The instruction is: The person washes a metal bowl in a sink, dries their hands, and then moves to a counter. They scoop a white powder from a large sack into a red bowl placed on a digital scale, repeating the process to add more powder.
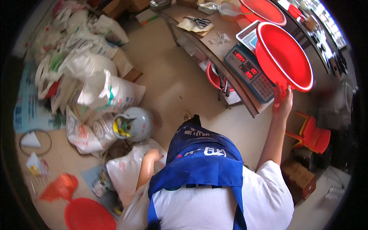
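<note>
My right hand has hold of the lower edge of a large red plastic basin, its thumb near the pale rim. The basin is tilted, with its inside turned to the right, and partly covers a digital weighing scale. Red figures glow on the scale's display, and its metal pan shows behind the basin. Down by my blue apron, my left hand is over or beside a white plastic bag. Its fingers are partly hidden, so a grip on the bag cannot be made out.
The table carries scissors, a clear plastic tub and another red basin. A grey gas cylinder and stacked sacks stand left. A red chair and a cardboard box are at right.
</note>
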